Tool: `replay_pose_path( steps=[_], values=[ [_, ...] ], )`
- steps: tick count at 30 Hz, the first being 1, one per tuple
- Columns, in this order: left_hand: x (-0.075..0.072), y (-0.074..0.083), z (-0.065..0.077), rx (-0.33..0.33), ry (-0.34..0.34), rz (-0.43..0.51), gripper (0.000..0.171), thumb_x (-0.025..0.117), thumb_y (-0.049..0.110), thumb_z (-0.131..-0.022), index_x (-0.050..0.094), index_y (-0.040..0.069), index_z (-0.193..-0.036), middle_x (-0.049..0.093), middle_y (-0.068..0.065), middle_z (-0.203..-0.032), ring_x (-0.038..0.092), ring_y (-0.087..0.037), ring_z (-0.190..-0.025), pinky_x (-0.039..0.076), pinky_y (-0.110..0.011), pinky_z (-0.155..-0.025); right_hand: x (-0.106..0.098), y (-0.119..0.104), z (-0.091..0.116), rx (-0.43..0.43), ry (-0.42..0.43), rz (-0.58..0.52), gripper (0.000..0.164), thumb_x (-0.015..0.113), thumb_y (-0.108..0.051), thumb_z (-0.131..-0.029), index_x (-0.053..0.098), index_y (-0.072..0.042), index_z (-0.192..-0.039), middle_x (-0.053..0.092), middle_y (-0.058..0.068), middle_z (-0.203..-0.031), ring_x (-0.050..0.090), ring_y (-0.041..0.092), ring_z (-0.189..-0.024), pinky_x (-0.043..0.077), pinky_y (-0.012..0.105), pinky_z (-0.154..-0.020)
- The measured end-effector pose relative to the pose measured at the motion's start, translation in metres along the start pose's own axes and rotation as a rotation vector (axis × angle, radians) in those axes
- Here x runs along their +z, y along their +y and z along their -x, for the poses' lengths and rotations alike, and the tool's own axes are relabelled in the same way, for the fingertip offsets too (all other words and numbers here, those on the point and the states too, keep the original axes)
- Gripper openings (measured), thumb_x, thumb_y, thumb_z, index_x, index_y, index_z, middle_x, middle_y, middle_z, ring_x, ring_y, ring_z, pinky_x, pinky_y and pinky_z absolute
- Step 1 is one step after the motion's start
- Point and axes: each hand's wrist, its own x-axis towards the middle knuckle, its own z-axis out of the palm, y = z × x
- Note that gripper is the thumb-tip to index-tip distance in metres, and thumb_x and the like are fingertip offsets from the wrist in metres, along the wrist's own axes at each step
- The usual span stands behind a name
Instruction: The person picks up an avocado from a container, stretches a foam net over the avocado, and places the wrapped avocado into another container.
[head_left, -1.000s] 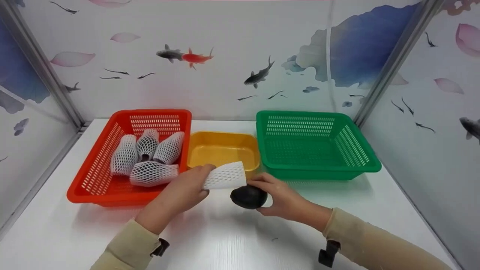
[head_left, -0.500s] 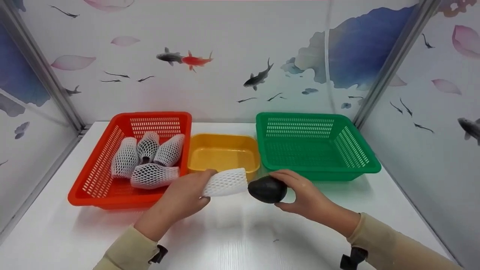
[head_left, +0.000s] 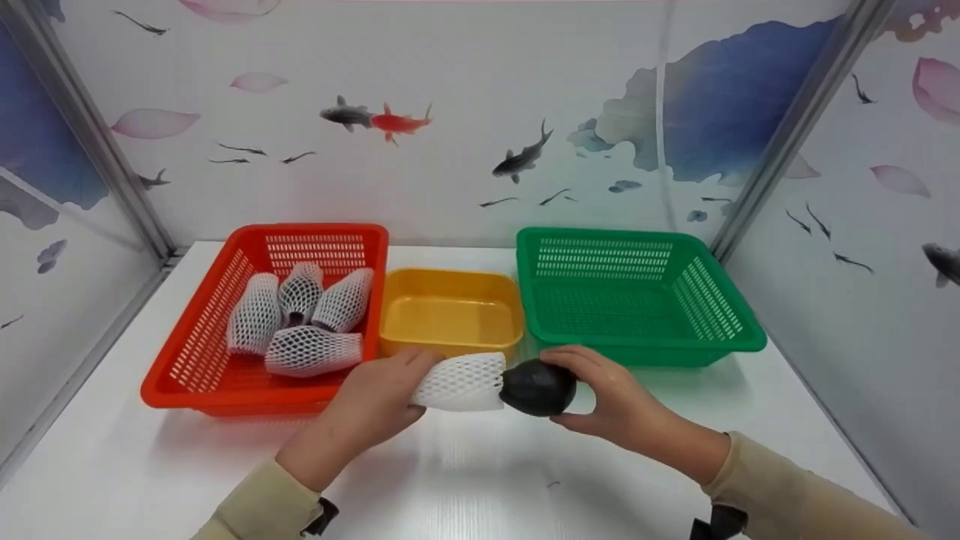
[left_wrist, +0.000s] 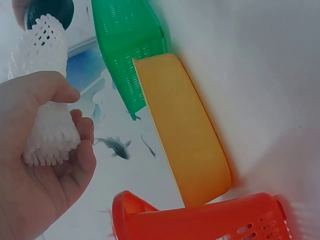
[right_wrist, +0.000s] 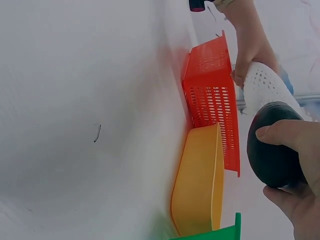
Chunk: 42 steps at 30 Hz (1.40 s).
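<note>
My left hand (head_left: 382, 394) grips a white foam net sleeve (head_left: 461, 382) by its left end, fingers curled round it in the left wrist view. In my right hand (head_left: 611, 394) is a dark, egg-shaped avocado (head_left: 540, 388), pinched between thumb and fingers. Its narrow tip meets the sleeve's right-hand mouth, and the mesh edge hides the very end of the tip. Both are held above the white table, in front of the yellow tray (head_left: 454, 349). The right wrist view shows the thumb pressed on the avocado (right_wrist: 272, 157).
A red basket (head_left: 217, 401) at the left holds several net-sleeved pieces (head_left: 313, 350). At the right stands a green basket (head_left: 637, 349) with no contents visible. The yellow tray sits between them. Patterned walls enclose the table (head_left: 480, 487), where a tiny dark scrap (right_wrist: 97, 133) lies.
The right hand has shifted right with the avocado and tilted its narrow end toward the sleeve. The left hand has brought the sleeve slightly right and down, and the gap between them has closed.
</note>
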Motion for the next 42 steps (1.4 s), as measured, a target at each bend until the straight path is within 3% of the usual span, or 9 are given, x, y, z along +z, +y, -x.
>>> replay_pose_path(
  steps=[7, 18, 27, 35, 42],
  values=[
    [0.001, 0.004, -0.001, 0.014, 0.005, -0.002, 0.046, 0.081, 0.026, -0.081, 0.053, 0.019, -0.117, 0.065, 0.002, -0.099, 0.062, -0.019, -0.082, 0.056, -0.037, -0.080, 0.000, -0.004, -0.006, 0.029, -0.009, -0.005, 0.072, 0.090, -0.006, -0.066, 0.052, -0.011, -0.127, 0.055, -0.002, -0.127, 0.055, 0.016, -0.114, 0.053, 0.030, -0.087],
    [0.000, 0.002, 0.001, 0.021, -0.010, 0.011, 0.045, 0.081, 0.026, -0.081, 0.055, 0.022, -0.117, 0.067, 0.004, -0.101, 0.062, -0.019, -0.086, 0.054, -0.037, -0.082, -0.003, -0.004, -0.010, 0.030, -0.030, 0.032, 0.072, 0.091, -0.006, -0.065, 0.050, -0.012, -0.123, 0.054, -0.003, -0.122, 0.055, 0.014, -0.111, 0.053, 0.031, -0.086],
    [0.001, 0.011, -0.005, 0.000, -0.019, -0.003, 0.045, 0.083, 0.027, -0.077, 0.055, 0.021, -0.112, 0.067, 0.002, -0.095, 0.062, -0.019, -0.082, 0.055, -0.038, -0.075, 0.002, -0.009, -0.015, -0.044, -0.015, 0.056, 0.072, 0.092, -0.010, -0.064, 0.048, -0.011, -0.121, 0.054, -0.001, -0.119, 0.056, 0.015, -0.107, 0.055, 0.031, -0.083],
    [0.002, 0.018, -0.009, -0.040, -0.048, 0.011, 0.044, 0.083, 0.029, -0.077, 0.054, 0.020, -0.108, 0.064, 0.002, -0.090, 0.059, -0.019, -0.077, 0.054, -0.037, -0.072, 0.007, -0.011, -0.017, 0.009, -0.038, -0.048, 0.070, 0.090, -0.007, -0.066, 0.049, -0.009, -0.123, 0.056, -0.002, -0.123, 0.055, 0.015, -0.112, 0.052, 0.028, -0.088],
    [0.005, 0.023, -0.013, -0.046, -0.046, 0.007, 0.040, 0.081, 0.031, -0.079, 0.053, 0.021, -0.106, 0.060, 0.004, -0.085, 0.055, -0.016, -0.071, 0.054, -0.033, -0.071, 0.012, -0.008, -0.017, -0.015, -0.012, -0.138, 0.070, 0.088, -0.006, -0.070, 0.050, -0.007, -0.129, 0.056, 0.001, -0.129, 0.055, 0.018, -0.115, 0.053, 0.029, -0.086]
  ],
)
